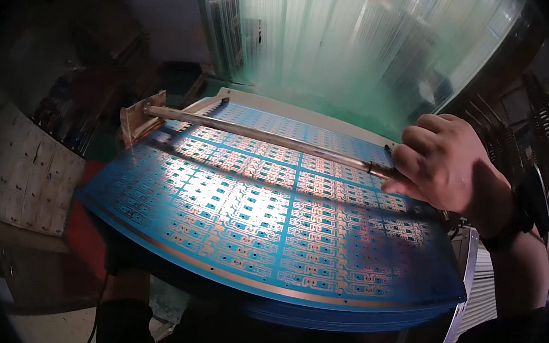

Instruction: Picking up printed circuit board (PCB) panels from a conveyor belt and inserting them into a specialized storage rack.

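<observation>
My right hand is closed in a fist around the right end of a worn metal rod. The rod spans a stack of blue printed circuit boards, and its left end meets an upright brownish plate. Copper-coloured tracks and small dark holes cover the top circuit board, with bright glare at its middle left. The rod casts a dark shadow band across it. My left forearm rises at the lower left toward the stack's near left corner; the hand itself is lost in darkness there.
Translucent strip curtains hang beyond the far edge. A pale board edge lies behind the stack. Ribbed metal stands at the right, dark slotted racks behind my right arm. A pale panel stands left.
</observation>
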### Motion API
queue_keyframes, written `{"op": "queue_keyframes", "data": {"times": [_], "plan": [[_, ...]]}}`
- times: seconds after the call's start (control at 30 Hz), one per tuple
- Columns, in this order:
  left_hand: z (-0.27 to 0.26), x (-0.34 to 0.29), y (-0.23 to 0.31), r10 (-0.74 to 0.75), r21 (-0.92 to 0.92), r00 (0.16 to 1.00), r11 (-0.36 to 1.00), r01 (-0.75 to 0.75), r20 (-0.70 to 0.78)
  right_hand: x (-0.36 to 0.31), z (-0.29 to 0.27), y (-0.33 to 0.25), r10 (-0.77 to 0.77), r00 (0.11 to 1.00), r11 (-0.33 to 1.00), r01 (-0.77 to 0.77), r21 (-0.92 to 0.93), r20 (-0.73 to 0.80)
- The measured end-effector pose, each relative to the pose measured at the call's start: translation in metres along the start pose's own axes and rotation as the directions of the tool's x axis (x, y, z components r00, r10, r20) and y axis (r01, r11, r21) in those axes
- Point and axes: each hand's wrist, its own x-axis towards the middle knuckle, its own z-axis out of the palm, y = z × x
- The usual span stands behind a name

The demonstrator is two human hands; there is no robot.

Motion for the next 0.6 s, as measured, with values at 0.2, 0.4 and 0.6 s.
{"op": "queue_keyframes", "data": {"times": [0.2,0.4,0.6], "plan": [[0.060,-0.017,-0.012,0.287,0.223,0.935,0.945,-0.240,-0.209,-0.006,-0.010,-0.014,0.100,0.995,0.993,-0.100,-0.054,-0.015],[0.091,-0.030,-0.037,0.443,0.558,0.827,0.806,-0.198,-0.345,-0.017,-0.003,-0.022,0.228,0.973,0.960,-0.230,0.160,0.034],[0.102,-0.071,-0.050,0.523,0.755,0.739,0.655,-0.029,-0.425,-0.078,0.017,-0.016,0.698,0.585,0.670,-0.329,0.666,-0.413]]}}
